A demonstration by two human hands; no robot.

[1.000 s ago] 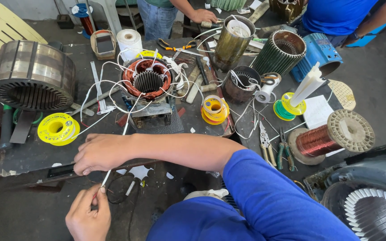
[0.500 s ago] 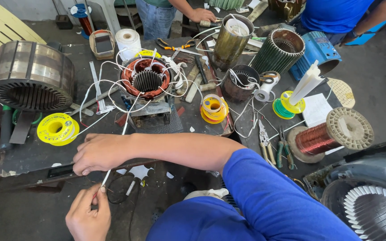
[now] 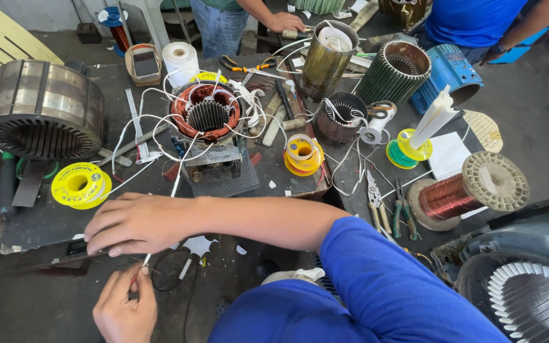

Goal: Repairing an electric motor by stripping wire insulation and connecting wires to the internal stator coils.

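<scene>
A thin white wire runs from the copper-wound stator at the middle of the desk down toward the person, crossing the desk's front edge. Below that edge the left hand pinches the wire's lower end between thumb and forefinger, a tight grip closed on the strand. The right hand, its arm in a blue sleeve reaching across, lies flat on the front edge of the desk just above the left hand, fingers stretched out and pressing on the wire where it crosses; its grip is not closed round anything.

Left of the stator lies a yellow spool, and further left a large grey motor core. Right of the stator sits a yellow and orange tape roll, then pliers and a reel of copper wire. Behind the stator stands a white roll. At the far side of the desk another person's hand rests.
</scene>
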